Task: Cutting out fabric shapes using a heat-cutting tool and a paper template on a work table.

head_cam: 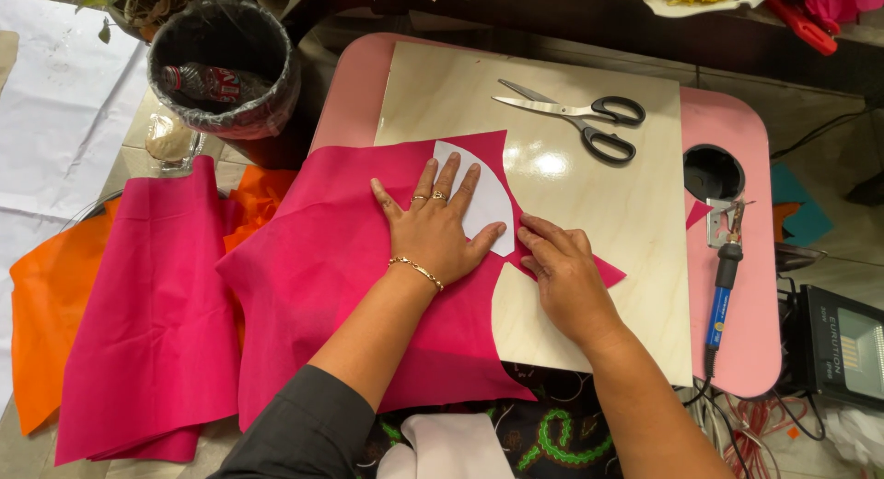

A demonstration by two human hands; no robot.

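My left hand (435, 228) lies flat, fingers spread, pressing the white petal-shaped paper template (481, 195) onto bright pink fabric (322, 258). The template's rounded end points away from my fingertips. My right hand (562, 269), unclenched, flattens the fabric beside it.

The cloth (350, 267) spread on the board is a plain deep pink, and so is the folded length (157, 313) at the left. Under that lies orange cloth (46, 304). The paper shape (483, 198) on the pink cloth is white. The board (589, 212) is pale wood with a glossy shine; the small table (737, 129) beneath it is light pink. The scissors (580, 118) at the far side have silver blades and black handles. The tool (723, 299) at the right has a blue and black grip. The bin (226, 64) at the far left is black. The sleeve (304, 433) looks dark grey, and the garment (552, 438) near the bottom edge is black with a green pattern.
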